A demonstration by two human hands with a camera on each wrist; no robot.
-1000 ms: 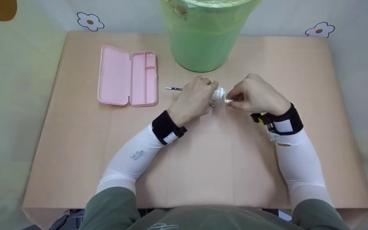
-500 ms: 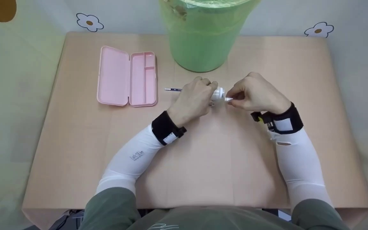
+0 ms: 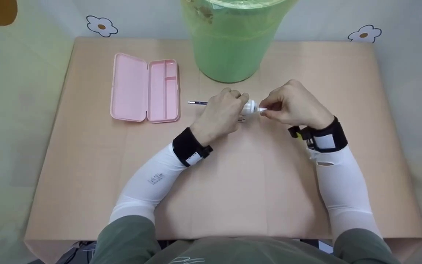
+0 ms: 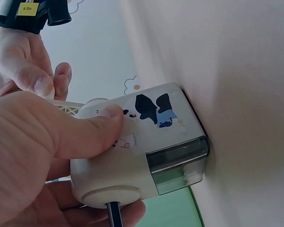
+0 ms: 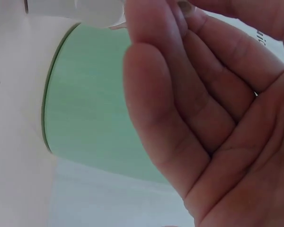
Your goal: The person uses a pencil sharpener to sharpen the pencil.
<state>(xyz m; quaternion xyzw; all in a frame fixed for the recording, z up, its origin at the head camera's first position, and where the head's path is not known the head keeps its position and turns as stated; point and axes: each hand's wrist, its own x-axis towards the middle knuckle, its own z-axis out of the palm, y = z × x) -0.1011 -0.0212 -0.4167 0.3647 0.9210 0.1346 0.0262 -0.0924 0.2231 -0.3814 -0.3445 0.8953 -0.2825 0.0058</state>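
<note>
At far left, a pink case (image 3: pixel 156 93) is lying open on the tabletop (image 3: pixel 233 190), its lid to the left and its divided tray to the right. Next, a slim dark pencil (image 3: pixel 197 103) with a pale end is running left to right, nearly parallel to the tabletop's front edge; its free end is pointing left, and its other end is entering the round collar of a sharpener (image 4: pixel 146 137). The left hand (image 3: pixel 220 113) is grasping the sharpener, its thumb lying over one face. The sharpener is occupying the middle of the tabletop, in front of a green bin (image 3: pixel 229 47); its collar is facing left and its crank (image 3: pixel 261 109) side right. Its off-white, boxy body is showing rounded edges, black-and-blue cartoon stickers and a clear, dark-tinted window near the base. In the left wrist view the base is facing the tabletop; whether they are touching is unclear. At right, the right hand (image 3: pixel 293 104) is pinching the crank's white end between thumb and index finger.
</note>
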